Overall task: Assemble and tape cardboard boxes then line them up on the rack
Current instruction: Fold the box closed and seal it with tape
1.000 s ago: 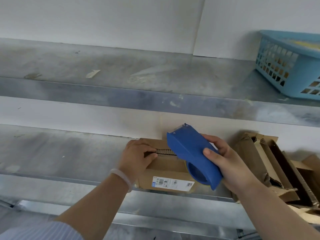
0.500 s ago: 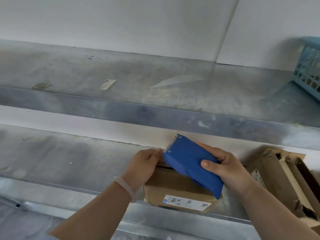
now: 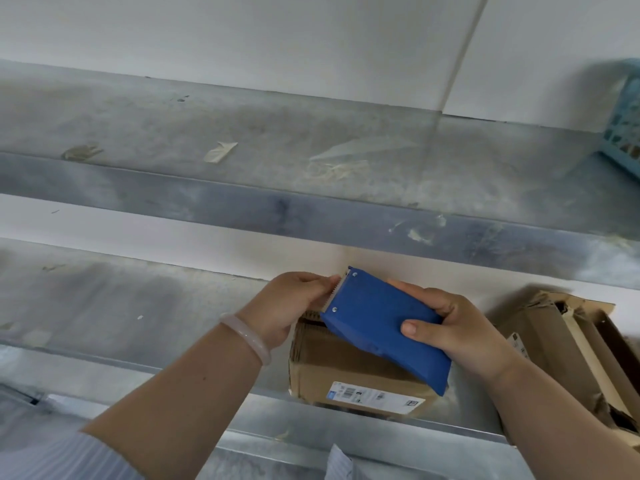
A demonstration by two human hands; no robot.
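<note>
Blue tape dispenser (image 3: 381, 327), clasped in the right hand (image 3: 464, 334), slanted teeth-first toward the white wall (image 3: 242, 39). The left hand (image 3: 287, 306) pinched its toothed end, over the box (image 3: 346, 372) on the steel shelf (image 3: 138, 306).

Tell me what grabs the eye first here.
The blue tape dispenser stands out at centre, gripped by the right hand above a cardboard box on the lower rack shelf. The left hand has its fingertips at the toothed edge. To the right lies torn-open cardboard, with a blue basket on the upper shelf.
</note>
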